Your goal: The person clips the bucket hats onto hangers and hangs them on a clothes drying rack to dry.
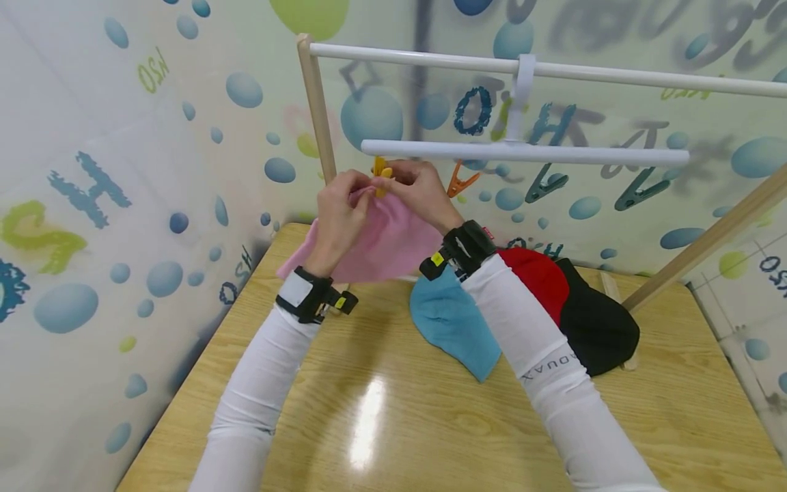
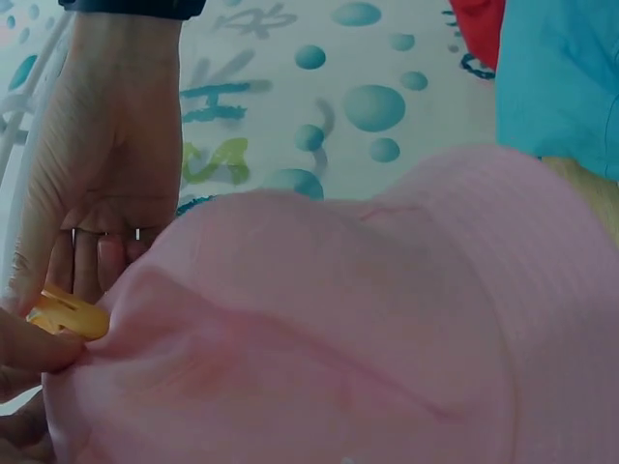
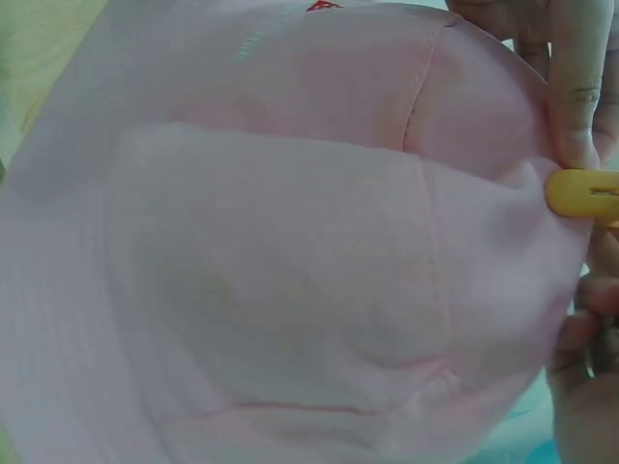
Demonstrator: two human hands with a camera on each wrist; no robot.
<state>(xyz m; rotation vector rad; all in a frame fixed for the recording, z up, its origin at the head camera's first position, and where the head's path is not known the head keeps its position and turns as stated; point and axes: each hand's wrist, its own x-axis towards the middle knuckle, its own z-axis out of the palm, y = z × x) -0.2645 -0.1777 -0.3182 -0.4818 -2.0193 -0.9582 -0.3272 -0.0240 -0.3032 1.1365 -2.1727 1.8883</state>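
A pink bucket hat hangs crown up below the left end of the white hanger bar. My left hand pinches the cloth at the top of its crown. With thumb and fingers, my right hand holds a yellow clothespin under the bar. In the right wrist view the rounded tip of the clothespin lies over a gathered fold of the crown. The left wrist view shows the pin between the fingers at the crown, with the brim spread to the right.
An orange clothespin and two dark green clothespins hang along the bar. The bar hooks onto a white rail between wooden posts. On the wooden table lie blue, red and black hats.
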